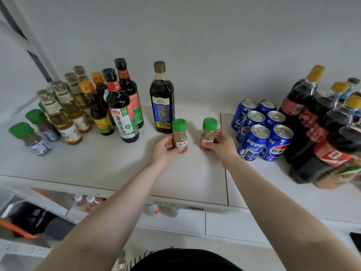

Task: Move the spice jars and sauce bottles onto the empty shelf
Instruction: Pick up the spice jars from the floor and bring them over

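Observation:
My left hand [163,148] grips a green-capped spice jar [180,133] with an orange label, upright on the white shelf [97,163]. My right hand [220,143] grips a second green-capped spice jar [208,132] beside it. Just behind them stands a dark bottle with a blue label [162,100]. Further left are two soy sauce bottles [122,110], several oil and sauce bottles [78,106] and two green-capped grey spice jars [31,138].
Several blue Pepsi cans [261,132] stand right of my right hand, with large cola bottles [304,114] beyond them. A lower shelf [175,220] shows under the front edge. The white wall [195,36] is close behind the bottles.

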The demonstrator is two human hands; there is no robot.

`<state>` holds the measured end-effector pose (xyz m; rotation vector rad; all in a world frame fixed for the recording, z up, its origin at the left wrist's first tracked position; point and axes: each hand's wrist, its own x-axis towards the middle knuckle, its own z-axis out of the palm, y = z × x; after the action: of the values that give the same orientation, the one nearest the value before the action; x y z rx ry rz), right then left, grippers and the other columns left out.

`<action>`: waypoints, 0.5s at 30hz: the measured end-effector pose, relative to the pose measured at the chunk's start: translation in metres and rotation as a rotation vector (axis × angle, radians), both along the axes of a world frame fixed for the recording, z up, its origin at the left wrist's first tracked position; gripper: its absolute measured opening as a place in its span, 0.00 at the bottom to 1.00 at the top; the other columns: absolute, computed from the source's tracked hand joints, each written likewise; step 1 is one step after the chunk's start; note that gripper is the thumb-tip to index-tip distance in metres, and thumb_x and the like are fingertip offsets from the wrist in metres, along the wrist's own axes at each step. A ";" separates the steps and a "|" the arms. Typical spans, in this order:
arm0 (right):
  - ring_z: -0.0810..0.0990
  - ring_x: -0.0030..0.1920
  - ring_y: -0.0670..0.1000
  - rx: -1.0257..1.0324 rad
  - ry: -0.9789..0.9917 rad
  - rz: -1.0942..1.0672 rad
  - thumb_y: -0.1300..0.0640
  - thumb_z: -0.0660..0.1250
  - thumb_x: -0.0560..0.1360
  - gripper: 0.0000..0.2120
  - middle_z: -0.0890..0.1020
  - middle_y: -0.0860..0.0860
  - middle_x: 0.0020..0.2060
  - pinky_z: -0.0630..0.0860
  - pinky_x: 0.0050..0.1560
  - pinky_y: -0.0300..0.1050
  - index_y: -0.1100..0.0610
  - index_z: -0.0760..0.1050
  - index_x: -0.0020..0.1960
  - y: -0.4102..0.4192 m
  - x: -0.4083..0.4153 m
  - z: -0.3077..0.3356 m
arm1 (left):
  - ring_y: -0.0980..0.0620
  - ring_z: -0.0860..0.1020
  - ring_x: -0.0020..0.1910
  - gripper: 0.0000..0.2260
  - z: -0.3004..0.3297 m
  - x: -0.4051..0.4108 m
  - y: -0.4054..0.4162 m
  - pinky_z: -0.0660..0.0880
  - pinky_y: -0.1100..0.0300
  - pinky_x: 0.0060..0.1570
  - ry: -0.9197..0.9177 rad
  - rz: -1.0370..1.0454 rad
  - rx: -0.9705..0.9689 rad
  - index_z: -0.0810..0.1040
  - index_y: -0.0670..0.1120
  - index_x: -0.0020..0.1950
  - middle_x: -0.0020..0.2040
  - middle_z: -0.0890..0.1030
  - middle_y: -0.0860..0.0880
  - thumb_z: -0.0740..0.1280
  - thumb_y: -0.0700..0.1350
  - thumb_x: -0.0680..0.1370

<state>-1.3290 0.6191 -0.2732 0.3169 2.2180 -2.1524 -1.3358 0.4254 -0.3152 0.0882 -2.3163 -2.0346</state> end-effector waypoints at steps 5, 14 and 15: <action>0.79 0.40 0.43 0.072 0.059 0.014 0.72 0.73 0.67 0.21 0.82 0.52 0.44 0.75 0.35 0.28 0.61 0.71 0.56 0.006 0.001 -0.007 | 0.47 0.78 0.51 0.21 -0.002 -0.017 0.023 0.76 0.63 0.53 0.019 0.073 -0.002 0.74 0.35 0.61 0.55 0.80 0.38 0.71 0.27 0.69; 0.80 0.42 0.42 0.124 0.082 0.020 0.69 0.76 0.65 0.21 0.82 0.45 0.44 0.77 0.46 0.32 0.59 0.72 0.54 0.017 0.004 -0.018 | 0.50 0.79 0.50 0.19 0.000 -0.065 0.051 0.73 0.75 0.47 0.081 0.080 -0.095 0.76 0.35 0.60 0.54 0.81 0.40 0.71 0.29 0.70; 0.80 0.42 0.42 0.124 0.082 0.021 0.70 0.76 0.65 0.21 0.82 0.45 0.43 0.77 0.43 0.30 0.59 0.72 0.54 0.018 0.005 -0.019 | 0.50 0.79 0.50 0.18 0.000 -0.069 0.052 0.73 0.74 0.48 0.084 0.086 -0.109 0.77 0.36 0.60 0.54 0.82 0.40 0.71 0.30 0.70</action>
<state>-1.3243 0.6370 -0.2927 0.2120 2.3931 -2.0587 -1.4052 0.4773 -0.3150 0.0935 -2.3244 -1.8331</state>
